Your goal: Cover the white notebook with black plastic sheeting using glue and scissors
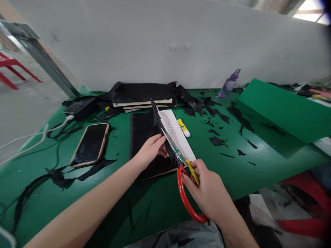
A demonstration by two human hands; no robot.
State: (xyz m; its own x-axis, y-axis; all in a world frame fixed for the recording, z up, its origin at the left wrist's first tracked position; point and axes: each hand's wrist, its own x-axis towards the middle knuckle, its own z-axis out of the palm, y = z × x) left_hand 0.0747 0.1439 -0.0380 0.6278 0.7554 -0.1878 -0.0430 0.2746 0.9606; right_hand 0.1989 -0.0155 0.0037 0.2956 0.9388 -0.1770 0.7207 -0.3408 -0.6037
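Observation:
My right hand [207,187] grips a pair of scissors [178,153] with one red handle and one yellow handle. The blades point up and away along a raised black-covered flap [156,115]. My left hand [153,148] pinches that flap near its middle. Below lies a black-covered book [141,129], spread on the table, with a white printed page [178,131] showing on its right side. A yellow glue stick [183,128] with a white cap rests beside the page. How far the blades are apart is hard to see.
The green table [121,203] holds a phone [90,144] at left, a black power bank [80,106] with cables, and a stack of black-covered books [142,93]. Black scraps [216,141] lie around. A purple bottle [229,83] and a green panel [284,106] stand at right.

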